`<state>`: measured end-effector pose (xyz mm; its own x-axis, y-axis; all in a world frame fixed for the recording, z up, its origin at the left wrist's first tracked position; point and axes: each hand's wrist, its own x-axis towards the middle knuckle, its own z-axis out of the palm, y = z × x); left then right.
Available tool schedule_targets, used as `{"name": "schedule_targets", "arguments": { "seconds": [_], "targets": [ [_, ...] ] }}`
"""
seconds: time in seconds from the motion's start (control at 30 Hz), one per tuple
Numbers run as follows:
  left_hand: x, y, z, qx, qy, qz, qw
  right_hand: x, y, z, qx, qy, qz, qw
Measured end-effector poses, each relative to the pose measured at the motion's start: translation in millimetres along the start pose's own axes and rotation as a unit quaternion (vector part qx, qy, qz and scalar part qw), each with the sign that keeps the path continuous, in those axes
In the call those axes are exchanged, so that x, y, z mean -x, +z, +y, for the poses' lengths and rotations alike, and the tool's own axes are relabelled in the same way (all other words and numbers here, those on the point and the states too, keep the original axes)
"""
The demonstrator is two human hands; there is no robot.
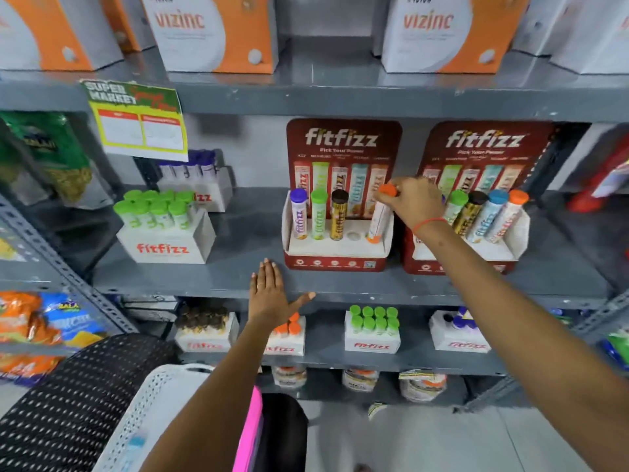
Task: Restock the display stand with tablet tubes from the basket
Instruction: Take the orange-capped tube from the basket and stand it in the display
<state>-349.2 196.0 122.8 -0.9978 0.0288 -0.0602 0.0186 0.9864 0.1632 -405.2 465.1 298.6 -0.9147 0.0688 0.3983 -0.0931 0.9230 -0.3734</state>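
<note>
A red fitfizz display stand (337, 264) sits on the middle shelf with purple-, green- and brown-capped tubes upright in its slots. One slot (354, 236) shows as an open hole. My right hand (413, 202) grips the orange cap of an orange-capped tube (379, 219) standing tilted in the rightmost slot. My left hand (270, 294) lies flat with fingers spread on the shelf edge, just left of the stand, holding nothing. The white perforated basket (153, 410) hangs at my lower left; its contents are hidden.
A second fitfizz stand (476, 257), full of tubes, stands to the right. A white box of green-capped tubes (166, 233) sits at left. Lower shelf holds more fitfizz boxes (372, 335). Vizinc boxes (214, 32) fill the upper shelf. Snack bags (47, 321) hang at left.
</note>
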Motion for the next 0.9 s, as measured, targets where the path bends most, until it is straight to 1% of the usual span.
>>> {"name": "schedule_targets", "arguments": {
  "seconds": [0.13,0.23,0.3,0.47,0.53,0.63,0.77,0.83,0.9],
  "targets": [
    [4,7,1,0.000,-0.009,-0.009,1.000,-9,9,-2,0.027,-0.003,0.007,1.000],
    [5,10,1,-0.002,-0.015,-0.016,1.000,-15,14,-5,0.063,0.014,0.005,0.998],
    [6,10,2,-0.002,-0.017,-0.016,1.000,-19,15,-9,0.067,0.033,-0.001,0.997],
    [8,12,2,0.001,-0.022,-0.017,1.000,-15,28,-9,0.092,0.048,-0.010,0.995],
    [7,12,3,-0.002,-0.022,-0.017,1.000,-11,34,-4,0.083,0.056,-0.015,0.995],
    [6,10,7,-0.010,-0.021,-0.017,1.000,-12,28,-1,0.072,0.052,-0.055,0.995],
    [6,10,8,-0.014,-0.024,-0.014,1.000,-20,11,-3,-0.005,0.049,-0.172,0.984],
    [5,11,8,-0.016,-0.024,-0.017,0.999,-22,9,-3,0.005,0.047,-0.181,0.982],
    [5,11,8,-0.019,-0.025,-0.017,0.999,-20,9,-2,0.061,0.043,-0.157,0.985]
  ]
}}
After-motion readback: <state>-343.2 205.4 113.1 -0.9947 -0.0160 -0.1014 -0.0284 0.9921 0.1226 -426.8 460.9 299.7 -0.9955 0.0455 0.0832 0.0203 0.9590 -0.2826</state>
